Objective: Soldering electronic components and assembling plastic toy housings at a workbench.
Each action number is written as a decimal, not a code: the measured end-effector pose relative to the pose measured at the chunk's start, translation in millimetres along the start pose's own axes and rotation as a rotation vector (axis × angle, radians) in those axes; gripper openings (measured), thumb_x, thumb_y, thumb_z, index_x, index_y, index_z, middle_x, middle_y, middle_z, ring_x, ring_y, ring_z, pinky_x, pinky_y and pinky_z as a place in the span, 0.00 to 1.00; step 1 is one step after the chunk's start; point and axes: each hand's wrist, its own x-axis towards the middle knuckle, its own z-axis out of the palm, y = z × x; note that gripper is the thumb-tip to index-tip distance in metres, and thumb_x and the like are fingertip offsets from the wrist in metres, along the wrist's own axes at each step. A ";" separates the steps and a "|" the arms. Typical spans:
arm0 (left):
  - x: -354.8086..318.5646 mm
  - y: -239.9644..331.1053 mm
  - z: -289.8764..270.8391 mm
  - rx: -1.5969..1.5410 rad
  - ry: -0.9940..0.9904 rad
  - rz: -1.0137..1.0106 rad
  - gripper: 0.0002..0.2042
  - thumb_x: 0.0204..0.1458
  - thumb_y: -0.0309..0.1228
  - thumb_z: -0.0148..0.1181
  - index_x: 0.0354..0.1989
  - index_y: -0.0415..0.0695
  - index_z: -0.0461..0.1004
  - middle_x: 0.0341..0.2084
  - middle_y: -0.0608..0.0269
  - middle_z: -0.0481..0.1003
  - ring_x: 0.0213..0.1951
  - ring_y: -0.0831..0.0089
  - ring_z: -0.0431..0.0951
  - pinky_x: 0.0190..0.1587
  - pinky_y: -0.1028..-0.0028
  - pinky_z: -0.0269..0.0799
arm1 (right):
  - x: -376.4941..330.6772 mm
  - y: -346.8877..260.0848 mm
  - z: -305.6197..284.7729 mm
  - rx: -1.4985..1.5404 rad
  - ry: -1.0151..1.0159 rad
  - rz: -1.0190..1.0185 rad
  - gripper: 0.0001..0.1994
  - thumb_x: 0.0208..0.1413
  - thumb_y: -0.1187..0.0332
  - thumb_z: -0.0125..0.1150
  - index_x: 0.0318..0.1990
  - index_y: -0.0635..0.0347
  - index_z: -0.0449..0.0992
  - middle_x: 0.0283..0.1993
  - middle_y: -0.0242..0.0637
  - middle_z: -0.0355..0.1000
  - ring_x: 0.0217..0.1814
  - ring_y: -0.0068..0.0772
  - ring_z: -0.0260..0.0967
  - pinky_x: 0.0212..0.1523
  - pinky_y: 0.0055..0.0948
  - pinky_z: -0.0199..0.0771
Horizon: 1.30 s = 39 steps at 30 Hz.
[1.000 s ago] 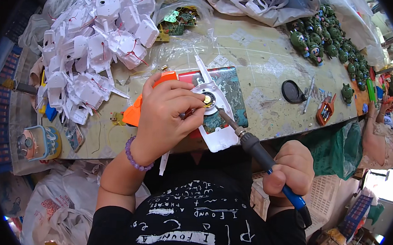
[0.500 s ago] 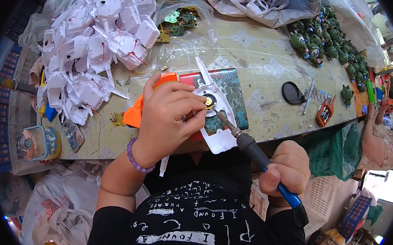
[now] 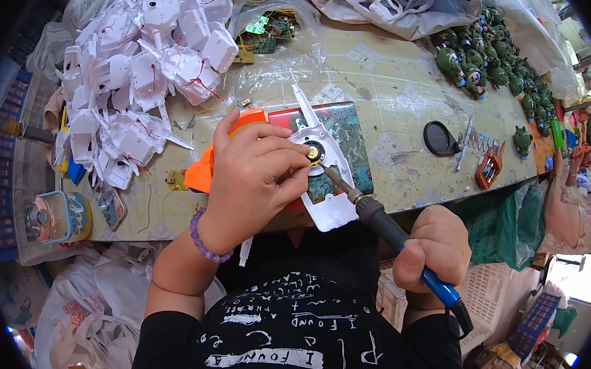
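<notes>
My right hand is wrapped round the blue handle of a soldering iron. The iron's tip meets the edge of a small round black speaker-like part with a yellow centre. This part sits in a white plastic shell with long narrow arms, lying over a worn teal-and-red board. My left hand has thumb and forefinger pinched together beside the round part; what they hold, if anything, is hidden. Partly behind that hand is an orange plastic piece.
White plastic shells with red wires are heaped at the left. Behind lie circuit boards in clear plastic. At right are a black round dish, an orange-handled multi-tool and many green figurines. Another person's arm shows far right.
My right hand and the iron's handle have shifted very slightly, the cable end moving a little right. The left hand and the white shell stay in place.
</notes>
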 end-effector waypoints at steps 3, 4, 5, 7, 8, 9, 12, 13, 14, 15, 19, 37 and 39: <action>0.8 0.6 -0.1 0.014 0.002 0.012 0.04 0.39 0.27 0.67 0.25 0.48 0.79 0.30 0.73 0.80 0.43 0.68 0.76 0.60 0.50 0.53 | 5.4 -5.8 2.0 -0.043 0.015 0.119 0.08 0.55 0.70 0.57 0.27 0.57 0.65 0.15 0.32 0.61 0.13 0.29 0.57 0.15 0.27 0.56; 0.9 0.9 0.0 0.021 0.005 0.016 0.04 0.39 0.27 0.67 0.25 0.48 0.79 0.30 0.73 0.80 0.42 0.68 0.76 0.60 0.50 0.53 | 7.1 -6.2 2.0 -0.044 0.012 0.138 0.08 0.54 0.70 0.57 0.26 0.57 0.65 0.15 0.32 0.61 0.13 0.30 0.57 0.15 0.27 0.55; 0.6 0.7 0.3 0.020 0.005 0.017 0.04 0.39 0.27 0.67 0.25 0.48 0.79 0.30 0.73 0.80 0.42 0.68 0.76 0.60 0.50 0.53 | 8.6 -6.5 1.6 -0.044 0.010 0.158 0.08 0.53 0.71 0.57 0.26 0.57 0.65 0.15 0.32 0.61 0.13 0.30 0.57 0.15 0.28 0.54; 0.2 0.0 0.7 0.029 0.006 0.017 0.04 0.39 0.27 0.67 0.25 0.48 0.79 0.30 0.73 0.80 0.42 0.68 0.76 0.60 0.50 0.52 | 11.8 -6.9 0.3 -0.044 -0.002 0.169 0.08 0.53 0.72 0.58 0.26 0.57 0.65 0.15 0.32 0.61 0.13 0.30 0.56 0.16 0.28 0.54; 0.3 0.1 0.8 0.028 0.006 0.019 0.04 0.39 0.27 0.67 0.25 0.48 0.79 0.30 0.73 0.80 0.42 0.68 0.76 0.60 0.50 0.52 | 13.0 -7.0 -0.3 -0.043 -0.013 0.179 0.08 0.53 0.72 0.58 0.25 0.57 0.66 0.15 0.33 0.61 0.13 0.30 0.56 0.16 0.28 0.54; 0.4 0.4 0.8 0.029 0.007 0.019 0.04 0.39 0.27 0.67 0.25 0.48 0.79 0.30 0.73 0.80 0.42 0.68 0.76 0.60 0.50 0.52 | 13.7 -6.7 -1.1 -0.044 -0.012 0.179 0.08 0.53 0.72 0.58 0.25 0.57 0.66 0.15 0.33 0.61 0.13 0.30 0.56 0.16 0.28 0.54; 0.1 1.2 -0.2 0.031 0.010 0.015 0.04 0.39 0.27 0.67 0.25 0.48 0.79 0.30 0.73 0.80 0.42 0.68 0.76 0.60 0.50 0.52 | 14.2 -6.6 -2.1 -0.036 -0.060 0.147 0.08 0.52 0.73 0.58 0.25 0.57 0.66 0.15 0.32 0.61 0.13 0.29 0.56 0.16 0.28 0.54; 0.5 1.4 -0.3 0.030 0.010 0.011 0.04 0.39 0.27 0.67 0.25 0.48 0.79 0.30 0.73 0.80 0.42 0.68 0.76 0.60 0.50 0.52 | 12.7 -6.9 -1.2 -0.043 -0.030 0.133 0.08 0.53 0.72 0.57 0.25 0.57 0.65 0.14 0.32 0.61 0.12 0.29 0.56 0.15 0.28 0.54; 0.9 1.4 -0.3 0.031 0.012 0.011 0.04 0.39 0.27 0.67 0.25 0.48 0.79 0.30 0.73 0.80 0.42 0.68 0.76 0.60 0.50 0.52 | 10.7 -7.1 -0.3 -0.049 0.000 0.119 0.09 0.54 0.71 0.57 0.25 0.57 0.65 0.14 0.32 0.60 0.12 0.29 0.56 0.15 0.28 0.54; 1.3 1.2 -0.3 0.028 0.005 0.016 0.04 0.39 0.27 0.67 0.25 0.48 0.79 0.30 0.73 0.80 0.43 0.68 0.77 0.60 0.50 0.52 | 7.2 -7.3 -0.4 -0.049 0.000 0.117 0.09 0.54 0.71 0.57 0.25 0.57 0.65 0.14 0.32 0.60 0.12 0.29 0.56 0.15 0.28 0.54; 1.8 1.0 -1.9 0.030 -0.017 0.015 0.03 0.39 0.27 0.66 0.24 0.48 0.79 0.31 0.73 0.80 0.43 0.69 0.77 0.61 0.49 0.51 | -11.8 -5.8 -7.0 -0.091 0.154 0.102 0.09 0.58 0.68 0.52 0.27 0.58 0.62 0.14 0.34 0.59 0.13 0.28 0.53 0.15 0.28 0.53; -7.6 6.0 -13.6 -0.069 -0.008 -0.077 0.05 0.45 0.26 0.66 0.32 0.45 0.80 0.28 0.68 0.76 0.36 0.68 0.76 0.59 0.56 0.58 | -48.7 14.0 -2.6 -0.126 0.580 0.240 0.12 0.57 0.68 0.52 0.26 0.60 0.59 0.15 0.31 0.55 0.13 0.20 0.51 0.16 0.21 0.48; -7.4 10.7 -13.0 -0.058 0.006 -0.071 0.06 0.44 0.25 0.66 0.31 0.45 0.80 0.28 0.67 0.76 0.36 0.69 0.76 0.59 0.55 0.57 | -48.7 13.0 -2.4 -0.120 0.580 0.251 0.12 0.57 0.67 0.53 0.26 0.60 0.59 0.15 0.31 0.55 0.14 0.20 0.51 0.16 0.21 0.48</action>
